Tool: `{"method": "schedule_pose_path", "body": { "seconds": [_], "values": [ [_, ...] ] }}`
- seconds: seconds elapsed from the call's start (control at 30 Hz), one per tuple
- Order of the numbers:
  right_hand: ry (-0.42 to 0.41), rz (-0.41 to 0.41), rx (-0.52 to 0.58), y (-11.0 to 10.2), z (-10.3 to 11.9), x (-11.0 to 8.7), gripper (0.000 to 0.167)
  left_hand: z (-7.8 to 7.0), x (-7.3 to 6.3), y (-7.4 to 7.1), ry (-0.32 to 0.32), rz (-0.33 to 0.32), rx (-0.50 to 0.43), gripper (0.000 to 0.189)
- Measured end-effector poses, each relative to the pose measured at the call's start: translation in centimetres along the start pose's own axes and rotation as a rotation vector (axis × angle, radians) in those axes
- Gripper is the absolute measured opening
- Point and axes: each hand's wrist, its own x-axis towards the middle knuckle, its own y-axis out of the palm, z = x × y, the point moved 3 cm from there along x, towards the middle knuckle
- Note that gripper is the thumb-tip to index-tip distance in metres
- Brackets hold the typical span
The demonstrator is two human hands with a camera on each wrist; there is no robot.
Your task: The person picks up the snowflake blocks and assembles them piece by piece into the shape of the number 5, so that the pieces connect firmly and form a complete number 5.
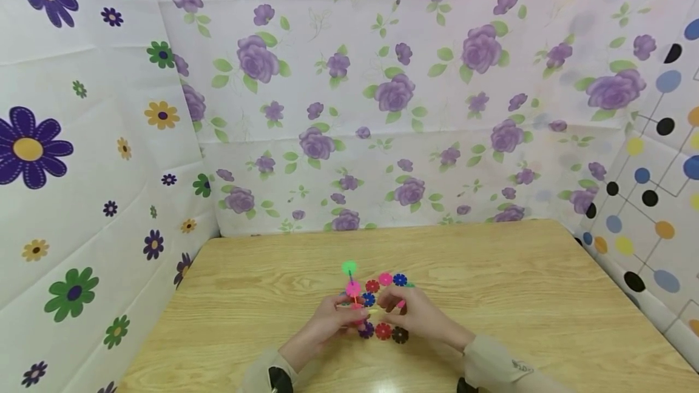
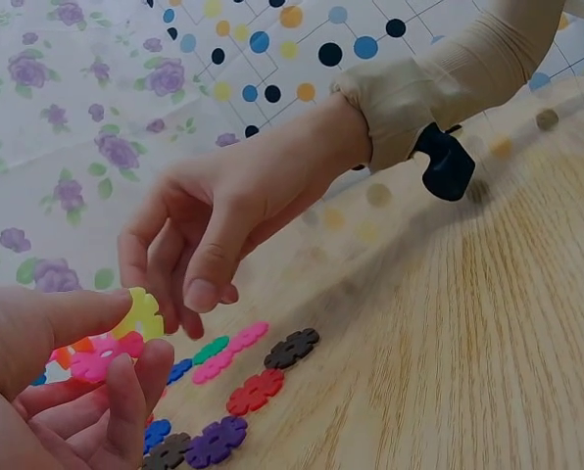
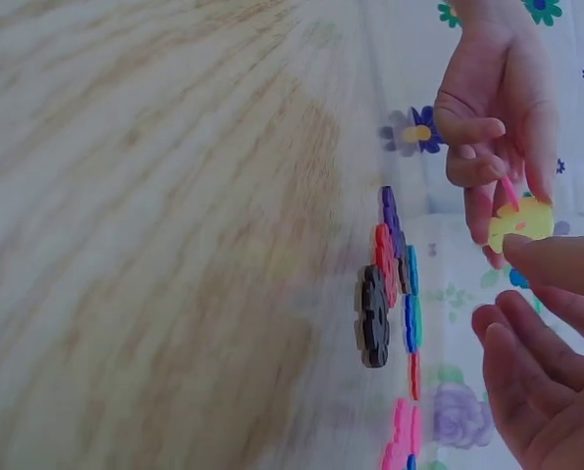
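Observation:
My left hand [image 1: 335,318] grips a joined chain of notched plastic snowflake discs. A yellow disc [image 2: 145,314] and a pink disc [image 2: 106,358] of the chain show between its thumb and fingers. Above the hand in the head view, the chain runs through another pink disc [image 1: 353,288] up to a green disc [image 1: 349,267]. My right hand [image 2: 238,220] is close to the yellow disc, its fingers loosely bent with nothing visible between them. In the right wrist view its thumb overlaps that disc. Part of the chain is hidden behind the left fingers.
Loose discs lie on the wooden table [image 1: 246,278] around and beneath the hands, among them a red disc [image 2: 256,392], a black disc [image 2: 292,349] and a purple disc [image 2: 216,443]. Patterned cloth [image 1: 349,114] encloses the table at the back and sides.

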Motion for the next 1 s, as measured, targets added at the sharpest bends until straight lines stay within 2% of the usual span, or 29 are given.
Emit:
{"method": "schedule_pose_path", "body": {
  "seconds": [0.37,0.63,1.0],
  "values": [
    [0.057,0.157,-0.027,-0.3,-0.3,0.0,0.014,0.1,0.1,-0.3,0.003,-0.032,0.01,0.055],
    [0.141,0.254,-0.11,-0.1,-0.1,0.6,0.022,0.0,0.1,-0.3,0.029,0.003,0.012,0.047],
    [0.202,0.281,-0.221,1.0,0.6,1.2,0.028,0.4,0.2,-0.2,0.015,-0.004,0.022,0.04]
  ]
}}
